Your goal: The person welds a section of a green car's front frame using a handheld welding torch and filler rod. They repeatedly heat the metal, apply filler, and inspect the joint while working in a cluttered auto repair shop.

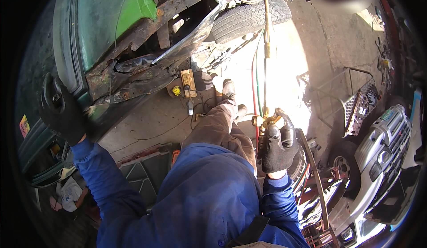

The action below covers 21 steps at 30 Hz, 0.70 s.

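Note:
My right hand, in a dark glove, is closed around the valve end of a brass cutting torch. Its long tube points away from me, and the bent tip ends beside the rusty car frame. A red hose and a green hose run alongside the tube. At the far left my gloved left hand is raised next to the green car body. Its fingers curl around a small round metal piece that I cannot make out.
A tire lies beyond the torn metal. Near my boots are a wooden power-outlet block and a yellow tape measure. To the right stand a metal rack and a silver car front. Another person is at the upper right.

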Tool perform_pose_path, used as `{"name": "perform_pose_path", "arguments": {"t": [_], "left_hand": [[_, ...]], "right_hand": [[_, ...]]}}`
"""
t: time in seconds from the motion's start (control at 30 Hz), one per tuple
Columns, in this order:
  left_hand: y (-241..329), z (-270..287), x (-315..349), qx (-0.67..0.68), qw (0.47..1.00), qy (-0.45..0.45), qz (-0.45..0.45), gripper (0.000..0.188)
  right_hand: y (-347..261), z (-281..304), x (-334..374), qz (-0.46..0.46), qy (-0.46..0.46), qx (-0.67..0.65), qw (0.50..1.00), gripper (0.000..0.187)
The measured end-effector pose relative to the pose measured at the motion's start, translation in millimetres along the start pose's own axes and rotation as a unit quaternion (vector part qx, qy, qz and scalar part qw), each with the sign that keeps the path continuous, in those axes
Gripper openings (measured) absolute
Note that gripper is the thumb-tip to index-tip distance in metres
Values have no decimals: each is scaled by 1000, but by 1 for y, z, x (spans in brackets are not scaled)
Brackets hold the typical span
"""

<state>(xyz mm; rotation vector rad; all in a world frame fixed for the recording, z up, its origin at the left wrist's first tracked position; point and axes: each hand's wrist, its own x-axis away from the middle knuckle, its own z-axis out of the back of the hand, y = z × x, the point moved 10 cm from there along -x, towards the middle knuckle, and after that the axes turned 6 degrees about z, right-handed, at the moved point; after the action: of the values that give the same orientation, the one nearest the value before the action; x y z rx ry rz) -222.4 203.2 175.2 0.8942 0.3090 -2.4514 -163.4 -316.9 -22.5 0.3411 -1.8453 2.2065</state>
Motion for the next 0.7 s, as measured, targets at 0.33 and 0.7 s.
{"name": "perform_pose_path", "arguments": {"t": [0.33, 0.7], "left_hand": [[-6, -2, -1, -8, 1000, -12, 18, 28], [-1, -1, -1, -8, 1000, -16, 15, 29]], "right_hand": [[12, -3, 0, -43, 2, -35, 998, 46], [5, -6, 0, 24, 26, 3, 999, 34]]}}
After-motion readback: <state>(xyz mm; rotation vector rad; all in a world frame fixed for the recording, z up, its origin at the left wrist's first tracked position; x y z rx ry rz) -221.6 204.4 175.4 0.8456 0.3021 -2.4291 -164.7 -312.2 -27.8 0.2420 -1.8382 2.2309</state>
